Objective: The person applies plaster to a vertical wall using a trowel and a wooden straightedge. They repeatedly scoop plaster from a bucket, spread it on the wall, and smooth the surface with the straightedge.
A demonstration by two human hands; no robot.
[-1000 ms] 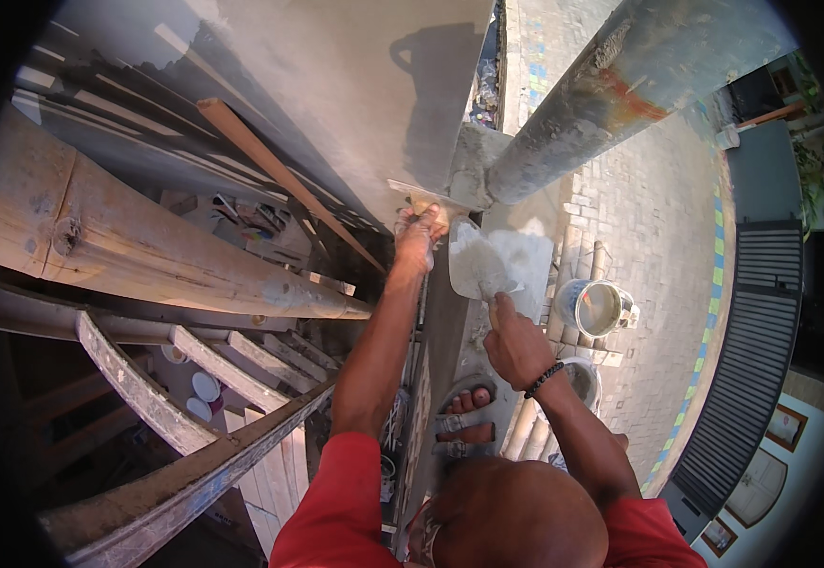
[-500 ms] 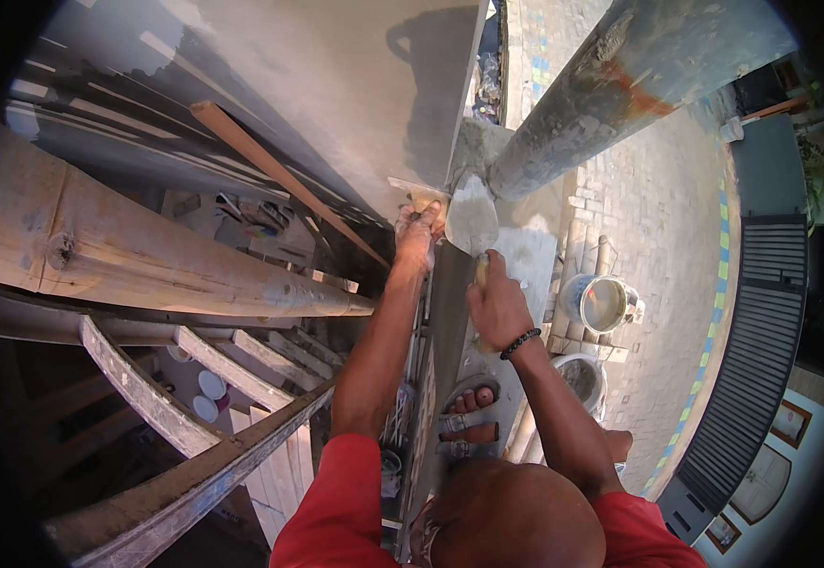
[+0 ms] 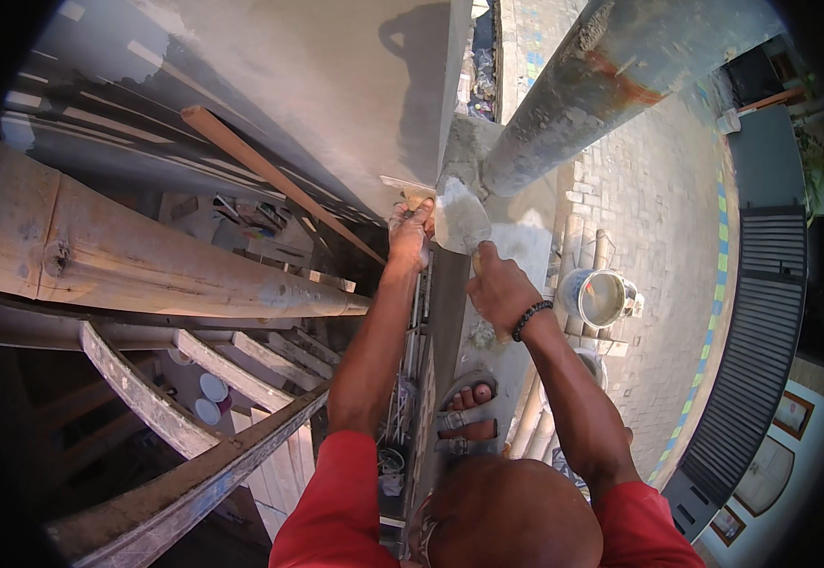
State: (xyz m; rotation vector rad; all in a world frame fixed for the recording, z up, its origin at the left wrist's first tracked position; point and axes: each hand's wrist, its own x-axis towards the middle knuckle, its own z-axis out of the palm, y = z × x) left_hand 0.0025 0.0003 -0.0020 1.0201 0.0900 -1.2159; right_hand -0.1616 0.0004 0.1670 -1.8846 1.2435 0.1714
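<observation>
My left hand point(image 3: 411, 232) is closed around a flat scraper point(image 3: 406, 183) with a thin, straight edge, held against the lower part of the grey plastered wall point(image 3: 336, 104). Just to the right, my right hand point(image 3: 505, 289) grips the handle of a pointing trowel. Its broad, mortar-smeared blade point(image 3: 461, 216) lies at the wall's corner, beside my left fingers and over the narrow ledge point(image 3: 516, 241). The handle is mostly hidden by my fingers. How much mortar lies on the blade I cannot tell.
A large grey pipe point(image 3: 601, 104) slants up at the right. Buckets point(image 3: 601, 300) stand beyond bamboo poles point(image 3: 575, 251). Left are a thick bamboo pole point(image 3: 166, 256), a wooden strip point(image 3: 279, 180) and a ladder-like frame point(image 3: 194, 450). A sandalled foot point(image 3: 470, 417) rests on the ledge.
The trowel blade has swung left, closer to my left hand, and my right wrist has turned and moved slightly up. My left hand still holds the scraper at the wall. The view has shifted slightly.
</observation>
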